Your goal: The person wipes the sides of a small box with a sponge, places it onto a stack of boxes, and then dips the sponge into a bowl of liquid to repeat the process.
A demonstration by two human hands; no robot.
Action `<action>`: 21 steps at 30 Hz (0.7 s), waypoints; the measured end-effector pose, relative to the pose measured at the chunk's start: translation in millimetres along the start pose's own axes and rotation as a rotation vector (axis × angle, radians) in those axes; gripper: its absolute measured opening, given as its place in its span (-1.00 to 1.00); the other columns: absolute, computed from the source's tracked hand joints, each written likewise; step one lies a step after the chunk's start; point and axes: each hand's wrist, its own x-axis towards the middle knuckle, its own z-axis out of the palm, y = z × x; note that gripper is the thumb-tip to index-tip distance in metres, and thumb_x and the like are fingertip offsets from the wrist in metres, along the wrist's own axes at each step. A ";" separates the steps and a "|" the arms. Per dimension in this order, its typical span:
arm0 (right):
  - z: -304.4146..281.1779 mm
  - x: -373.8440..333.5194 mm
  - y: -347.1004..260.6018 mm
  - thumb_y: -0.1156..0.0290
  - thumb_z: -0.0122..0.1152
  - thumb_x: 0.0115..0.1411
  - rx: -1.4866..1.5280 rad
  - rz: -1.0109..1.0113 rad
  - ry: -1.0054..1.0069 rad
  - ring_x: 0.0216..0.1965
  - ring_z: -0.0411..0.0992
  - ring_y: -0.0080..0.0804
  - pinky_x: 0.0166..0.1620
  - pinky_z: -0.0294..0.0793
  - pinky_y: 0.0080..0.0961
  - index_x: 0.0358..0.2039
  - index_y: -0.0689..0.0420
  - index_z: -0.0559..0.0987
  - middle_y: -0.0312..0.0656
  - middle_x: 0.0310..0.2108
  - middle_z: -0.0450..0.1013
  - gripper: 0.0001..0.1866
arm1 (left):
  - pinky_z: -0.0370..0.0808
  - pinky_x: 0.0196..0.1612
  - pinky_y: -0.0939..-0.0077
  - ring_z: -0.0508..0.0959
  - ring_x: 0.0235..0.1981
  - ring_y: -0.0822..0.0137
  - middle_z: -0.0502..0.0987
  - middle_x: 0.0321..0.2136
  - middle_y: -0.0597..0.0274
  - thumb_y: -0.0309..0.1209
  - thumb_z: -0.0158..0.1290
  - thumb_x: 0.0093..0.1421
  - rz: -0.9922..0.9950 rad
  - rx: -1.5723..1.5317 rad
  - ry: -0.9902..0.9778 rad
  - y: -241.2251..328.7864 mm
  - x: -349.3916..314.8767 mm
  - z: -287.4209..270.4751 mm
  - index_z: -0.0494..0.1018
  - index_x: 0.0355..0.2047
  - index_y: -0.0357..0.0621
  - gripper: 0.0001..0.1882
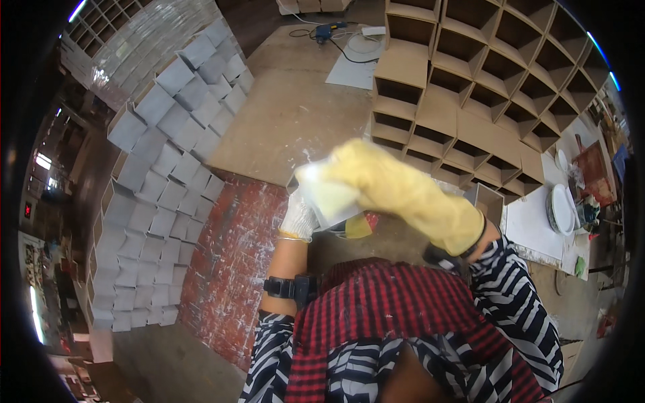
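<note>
My left hand (297, 217), in a white knitted glove, holds a small white-faced box (329, 209) in front of me. Most of its fingers are behind the box. My right hand (356, 166) wears a long yellow rubber glove and lies over the box's upper side. Motion smears its fingers, so I cannot tell whether it grips the box or has something pressed against it. Beneath the hands, a yellow and red piece (363, 226) shows in part. At the left, many similar boxes with whitish sides (151, 201) stand stacked in a curving wall.
Brown open boxes (463, 101) are stacked at the right. A brown board (282, 114) lies ahead, with a corded power tool (328, 31) and a white sheet (351, 70) at its far end. A white basin (562, 209) sits on the table (531, 228) at right.
</note>
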 end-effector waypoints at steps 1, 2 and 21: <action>-0.7 3.9 4.7 0.65 0.21 -0.10 -0.008 0.012 0.007 -0.42 0.42 -0.01 -0.34 0.40 -0.17 0.09 0.00 0.53 -0.09 -0.50 0.42 -0.36 | 0.54 -0.04 0.32 0.58 -0.06 0.10 0.58 -0.07 0.03 -0.09 0.25 0.04 0.043 -0.204 0.076 5.7 0.5 4.6 0.50 -0.05 -0.13 -0.46; 1.5 6.8 9.5 0.66 0.19 -0.09 0.007 -0.005 0.035 -0.43 0.42 -0.02 -0.35 0.40 -0.17 0.07 0.02 0.54 -0.09 -0.50 0.41 -0.38 | 0.54 -0.03 0.32 0.58 -0.05 0.10 0.58 -0.07 0.03 -0.09 0.24 0.04 0.064 -0.350 0.082 9.8 2.0 6.6 0.50 -0.05 -0.13 -0.47; -3.8 -27.8 32.1 0.50 0.33 0.00 0.006 0.110 0.024 -0.29 0.45 -0.11 -0.21 0.43 -0.24 0.03 0.01 0.57 -0.11 -0.38 0.50 -0.50 | 0.47 0.10 0.32 0.53 0.02 0.12 0.56 -0.04 0.04 -0.21 0.07 0.25 0.215 -0.522 0.163 -11.4 -20.0 19.2 0.46 0.03 -0.16 -0.59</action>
